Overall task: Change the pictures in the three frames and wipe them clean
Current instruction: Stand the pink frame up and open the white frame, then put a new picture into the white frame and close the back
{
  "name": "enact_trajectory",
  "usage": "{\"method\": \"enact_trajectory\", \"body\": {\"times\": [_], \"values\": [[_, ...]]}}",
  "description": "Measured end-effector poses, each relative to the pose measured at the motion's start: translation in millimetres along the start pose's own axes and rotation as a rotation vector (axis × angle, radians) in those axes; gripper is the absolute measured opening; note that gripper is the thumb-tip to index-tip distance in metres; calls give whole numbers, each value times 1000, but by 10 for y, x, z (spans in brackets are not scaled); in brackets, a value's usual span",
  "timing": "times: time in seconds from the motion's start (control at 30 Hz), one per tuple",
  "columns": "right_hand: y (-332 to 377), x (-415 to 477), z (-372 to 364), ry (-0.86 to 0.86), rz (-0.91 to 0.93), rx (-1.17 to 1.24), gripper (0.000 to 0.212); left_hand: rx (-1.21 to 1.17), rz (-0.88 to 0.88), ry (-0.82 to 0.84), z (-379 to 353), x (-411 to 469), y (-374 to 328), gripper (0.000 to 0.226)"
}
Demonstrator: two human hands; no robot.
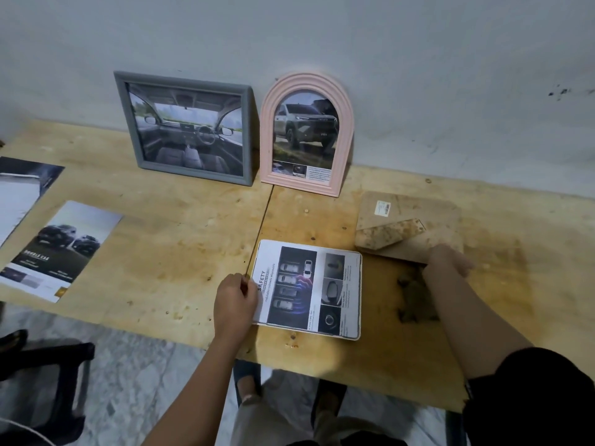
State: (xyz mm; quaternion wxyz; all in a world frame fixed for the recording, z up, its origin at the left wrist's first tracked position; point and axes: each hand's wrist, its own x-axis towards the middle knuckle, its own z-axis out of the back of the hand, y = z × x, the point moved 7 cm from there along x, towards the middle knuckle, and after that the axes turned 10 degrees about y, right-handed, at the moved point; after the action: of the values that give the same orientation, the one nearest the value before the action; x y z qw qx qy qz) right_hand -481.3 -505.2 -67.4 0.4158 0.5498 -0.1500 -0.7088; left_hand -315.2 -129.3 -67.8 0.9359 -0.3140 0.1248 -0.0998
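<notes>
A grey rectangular frame (190,127) with a car-interior picture leans on the wall beside a pink arched frame (306,133) with a truck picture. A third, white-edged frame (307,289) lies flat near the table's front edge with a "SAFETY" car page on it. My left hand (236,300) pinches the left edge of that page. My right hand (449,260) rests on the near edge of a brown backing board (409,225), which lies with its stand side up to the right.
Two loose car brochure pages (59,249) (22,191) lie at the table's left. A crumpled dark cloth (415,297) sits under my right forearm. The plywood table (161,246) ends near my legs; a dark stool (48,381) stands at lower left.
</notes>
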Motion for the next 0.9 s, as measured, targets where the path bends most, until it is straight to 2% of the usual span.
{"method": "enact_trajectory", "body": {"times": [0.07,0.2,0.27,0.33,0.4,0.53,0.6,0.7,0.9], "values": [[-43,27,-35,-49,-6,-70,56,-3,9,-6,-9,-21,19,15],[9,-50,-195,79,143,-513,55,-15,3,10,-45,-19,33,15],[53,-167,-284,111,308,-643,52,-37,-1,26,-68,1,-3,22],[146,-377,-433,137,599,-641,43,-66,-13,40,-93,22,-61,25],[127,-658,-700,281,846,-699,34,-90,-18,46,-125,26,-89,27],[-124,-1163,-1357,682,1136,-958,32,-142,6,42,-163,-27,-63,32],[-243,-1355,-1628,800,1195,-1037,39,-178,29,36,-158,-58,-47,33],[-383,-1578,-1953,874,1178,-1241,49,-213,52,50,-150,-81,-33,35],[-519,-1736,-2341,926,1111,-1497,47,-264,65,103,-152,-56,7,36]]}}
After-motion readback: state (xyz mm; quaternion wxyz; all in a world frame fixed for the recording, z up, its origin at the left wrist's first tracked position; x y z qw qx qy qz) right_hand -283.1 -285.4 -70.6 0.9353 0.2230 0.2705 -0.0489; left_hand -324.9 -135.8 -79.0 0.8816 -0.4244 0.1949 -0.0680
